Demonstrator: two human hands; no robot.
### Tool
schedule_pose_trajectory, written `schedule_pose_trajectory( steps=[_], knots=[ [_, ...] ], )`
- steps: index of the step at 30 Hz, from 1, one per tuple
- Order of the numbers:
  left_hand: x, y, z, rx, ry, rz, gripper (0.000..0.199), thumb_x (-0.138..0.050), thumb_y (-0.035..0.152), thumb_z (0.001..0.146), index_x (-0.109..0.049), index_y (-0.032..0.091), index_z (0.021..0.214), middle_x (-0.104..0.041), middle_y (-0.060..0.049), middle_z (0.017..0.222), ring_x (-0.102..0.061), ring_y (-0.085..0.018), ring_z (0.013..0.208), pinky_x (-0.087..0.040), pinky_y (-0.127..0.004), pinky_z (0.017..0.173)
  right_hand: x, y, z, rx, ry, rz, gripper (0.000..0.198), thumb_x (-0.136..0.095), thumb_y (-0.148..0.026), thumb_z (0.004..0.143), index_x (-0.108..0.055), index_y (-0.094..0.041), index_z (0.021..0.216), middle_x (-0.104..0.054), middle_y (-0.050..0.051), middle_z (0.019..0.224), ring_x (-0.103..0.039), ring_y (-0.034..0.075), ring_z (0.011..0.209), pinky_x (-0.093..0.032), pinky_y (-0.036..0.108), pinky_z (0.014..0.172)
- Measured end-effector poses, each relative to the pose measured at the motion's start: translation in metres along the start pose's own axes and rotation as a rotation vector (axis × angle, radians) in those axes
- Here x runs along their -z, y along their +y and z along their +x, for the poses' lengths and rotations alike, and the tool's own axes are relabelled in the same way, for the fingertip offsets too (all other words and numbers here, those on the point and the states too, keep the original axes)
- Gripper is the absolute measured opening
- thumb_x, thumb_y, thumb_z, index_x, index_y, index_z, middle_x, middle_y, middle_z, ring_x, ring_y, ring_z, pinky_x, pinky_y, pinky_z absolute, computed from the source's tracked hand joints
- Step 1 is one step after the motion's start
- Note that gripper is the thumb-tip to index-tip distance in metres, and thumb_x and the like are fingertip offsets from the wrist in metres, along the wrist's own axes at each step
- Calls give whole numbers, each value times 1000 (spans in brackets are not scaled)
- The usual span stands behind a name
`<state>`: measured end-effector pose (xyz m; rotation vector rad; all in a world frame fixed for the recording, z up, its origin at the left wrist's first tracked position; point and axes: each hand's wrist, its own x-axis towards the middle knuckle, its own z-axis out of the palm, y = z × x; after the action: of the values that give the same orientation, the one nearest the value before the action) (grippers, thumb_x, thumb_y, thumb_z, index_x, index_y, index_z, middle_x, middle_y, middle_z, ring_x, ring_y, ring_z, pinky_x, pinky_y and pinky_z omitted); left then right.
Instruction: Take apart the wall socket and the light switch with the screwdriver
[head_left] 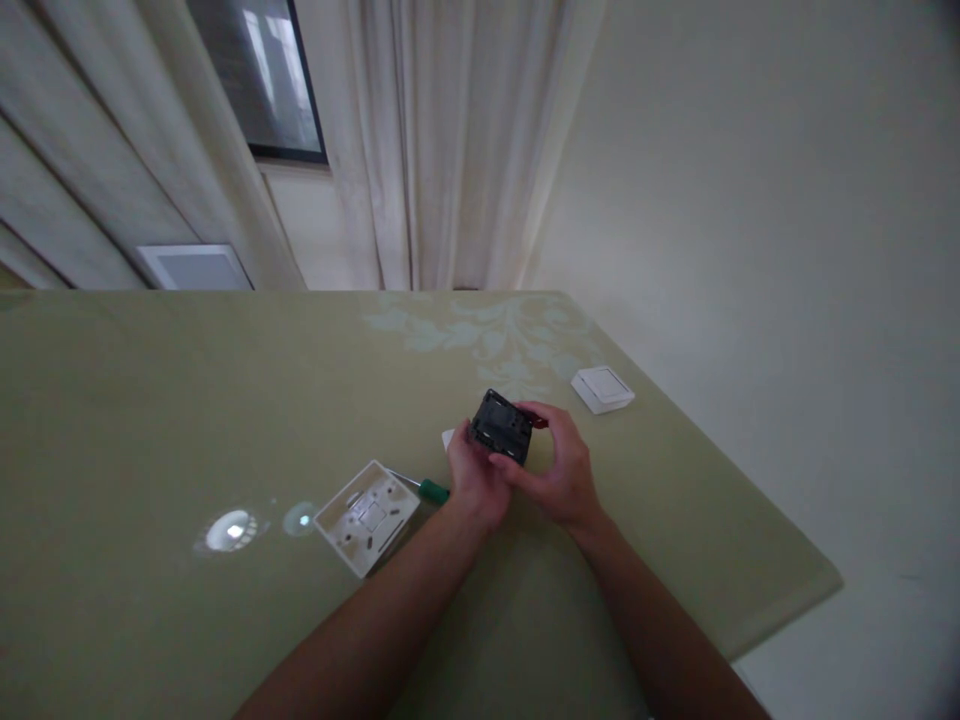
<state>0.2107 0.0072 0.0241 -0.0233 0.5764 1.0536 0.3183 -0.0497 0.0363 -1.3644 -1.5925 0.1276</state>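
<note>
Both hands raised over the table, holding a small black module between them.

The left hand and the right hand meet just right of the table's middle, and their fingers are curled tight around the black module, which sits tilted, its open, ribbed face turned up toward the far wall. From the module, a white backplate lies flat on the table at about 8 o'clock, just beside the left wrist. A green-handled screwdriver lies between that plate and the left hand, its handle end disappearing under the hand. At roughly 2 o'clock, well apart near the table's right edge, rests a white switch cover. A small white piece peeks out just left of the module.
</note>
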Motion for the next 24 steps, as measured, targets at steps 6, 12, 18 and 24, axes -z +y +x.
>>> schedule_pose_trajectory(
  steps=[6, 12, 18, 24],
  knots=[
    [-12, 30, -6, -68, -46, 417, 36, -51, 33, 105, -50, 23, 71, -35, 10, 53, -31, -9, 36, -27, -17, 35, -2, 11, 9, -321, 263, 465, 51, -84, -56, 86, -66, -23, 119, -73, 6, 108, -69, 22, 97, -55, 35, 84],
    [-22, 57, -7, -217, -162, 1190, 50, -51, 39, 104, -40, 24, 58, -32, 7, 54, -33, -11, 44, -25, -23, 44, -5, 29, 17, -449, 367, 548, 53, -81, -65, 84, -67, -21, 109, -73, 4, 98, -65, 19, 87, -50, 31, 75],
    [-18, 60, 5, -317, -199, 1982, 26, -74, 32, 100, -68, 16, 80, -73, -5, 96, -69, -26, 102, -54, -42, 93, -12, 35, 18, -503, 383, 564, 56, -80, -68, 79, -67, -21, 106, -74, 6, 97, -67, 22, 87, -50, 33, 74],
    [-17, 65, 20, -282, -285, 2391, 27, -71, 37, 106, -71, 16, 124, -73, -10, 127, -73, -27, 112, -61, -49, 99, -14, 34, 20, -522, 385, 594, 57, -80, -69, 78, -67, -21, 105, -75, 7, 99, -68, 24, 91, -49, 34, 75]
  ],
)
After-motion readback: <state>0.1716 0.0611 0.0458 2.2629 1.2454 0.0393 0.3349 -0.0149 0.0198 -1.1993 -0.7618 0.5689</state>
